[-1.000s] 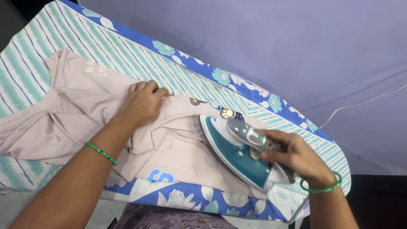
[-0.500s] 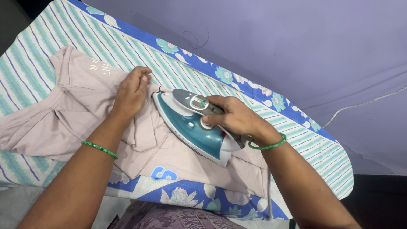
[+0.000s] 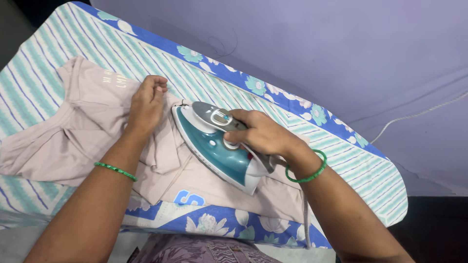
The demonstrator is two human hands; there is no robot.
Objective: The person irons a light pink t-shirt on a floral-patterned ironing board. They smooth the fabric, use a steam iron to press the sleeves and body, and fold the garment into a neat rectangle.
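Observation:
A pale beige garment [image 3: 58, 141] lies spread on a striped, flower-edged cloth covering the ironing surface [image 3: 341, 160]. My left hand [image 3: 147, 104] presses flat on the garment, fingers curled a little, just left of the iron's tip. My right hand [image 3: 261, 134] grips the handle of a teal and white steam iron [image 3: 214, 146], which rests sole-down on the garment with its tip pointing up-left toward my left hand. Each wrist wears a green bangle.
A lilac wall [image 3: 317, 44] rises behind the surface. A white cord [image 3: 419, 116] runs along it at the right. The iron's grey cable [image 3: 305, 214] hangs off the near edge. Patterned purple fabric [image 3: 204, 251] shows at the bottom.
The iron has slid left across the garment, from the right end to beside my left hand. My left hand stayed pressing on the cloth.

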